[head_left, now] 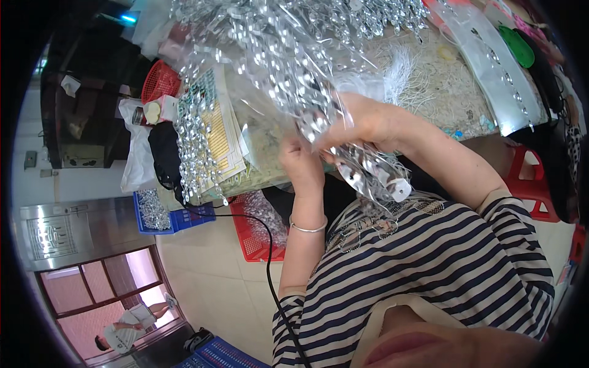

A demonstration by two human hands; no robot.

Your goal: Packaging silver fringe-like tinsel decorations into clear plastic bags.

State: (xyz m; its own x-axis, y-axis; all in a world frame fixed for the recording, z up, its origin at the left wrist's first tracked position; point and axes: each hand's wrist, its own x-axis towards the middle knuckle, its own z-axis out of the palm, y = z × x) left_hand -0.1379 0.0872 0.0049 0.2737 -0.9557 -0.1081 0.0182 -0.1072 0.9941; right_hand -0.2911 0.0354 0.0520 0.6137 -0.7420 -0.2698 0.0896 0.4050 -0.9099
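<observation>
Mottled grey-brown, the worn desk [463,86] lies beneath a long bundle of shiny silver strands [294,73], partly covered by clear plastic film and slanting from the far side toward the person's striped top. To the right lies a long, clear plastic sleeve [485,73] with one dark-and-silver strand along it. Yellow-patterned paper sheets [224,141] sit at the left, more silver strands draped beside them. The right hand [359,122] is closed around the bundle; the left hand [302,162] has its fingers curled in beside it, though whether they pinch anything I cannot tell. Smaller still are a round red plastic basket [161,83], a green plastic dish [516,46] and a thin silver-coloured bracelet [308,229] on the left wrist.
</observation>
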